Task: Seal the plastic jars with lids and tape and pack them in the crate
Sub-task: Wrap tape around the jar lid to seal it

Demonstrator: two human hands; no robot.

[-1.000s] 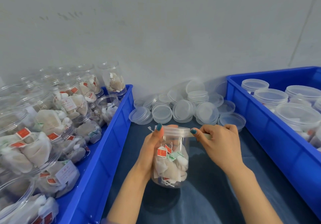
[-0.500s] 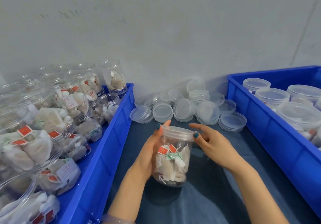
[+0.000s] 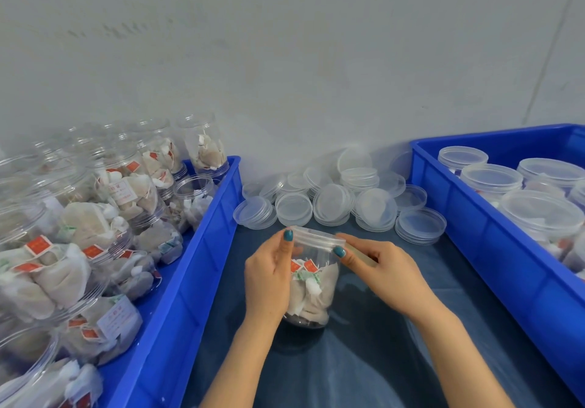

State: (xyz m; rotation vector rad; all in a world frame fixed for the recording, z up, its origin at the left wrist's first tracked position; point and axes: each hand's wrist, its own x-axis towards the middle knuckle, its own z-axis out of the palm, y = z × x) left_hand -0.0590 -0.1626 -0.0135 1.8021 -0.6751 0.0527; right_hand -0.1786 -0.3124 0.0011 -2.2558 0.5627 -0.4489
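Observation:
A clear plastic jar (image 3: 311, 290) of tea bags with red tags stands on the dark blue table between two crates, a clear lid (image 3: 316, 237) on top. My left hand (image 3: 269, 277) wraps the jar's left side, thumb up at the lid's rim. My right hand (image 3: 380, 268) is at the lid's right edge, thumb on the rim, pinching a clear strip of tape (image 3: 359, 253) that runs off to the right. A pile of loose clear lids (image 3: 335, 198) lies behind the jar.
Open jars of tea bags (image 3: 95, 233) fill the blue crate on the left (image 3: 190, 268). The blue crate on the right (image 3: 493, 249) holds lidded jars (image 3: 490, 179). A grey wall closes the back of the table.
My right hand, open beside the lid half a second ago, now pinches tape at the rim. The jar has turned slightly in my left hand.

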